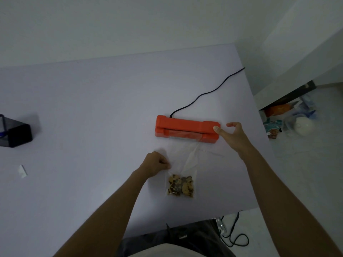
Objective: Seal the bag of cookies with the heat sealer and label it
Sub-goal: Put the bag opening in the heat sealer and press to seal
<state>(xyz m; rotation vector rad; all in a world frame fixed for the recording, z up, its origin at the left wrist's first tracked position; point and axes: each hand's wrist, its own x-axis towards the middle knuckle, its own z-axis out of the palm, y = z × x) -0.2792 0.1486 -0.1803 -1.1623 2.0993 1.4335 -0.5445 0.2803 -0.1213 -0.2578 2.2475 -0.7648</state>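
Left hand [156, 163] pinches left edge of bag [182, 164], mid-table, cookies [181, 185] at near end. Film thin, limp, slippery, contents brittle: hold edges, not cookies. Bag mouth in heat sealer [186, 129] slot. Right hand [233, 138] unclenched beside sealer's right end, grasping nothing.

I have one view only, a wide-angle head camera looking forward and steeply down on the white table [92, 112]; forearms enter from 6 o'clock; the orange heat sealer [185, 129] sits near centre, close; floor shows at 3 o'clock.
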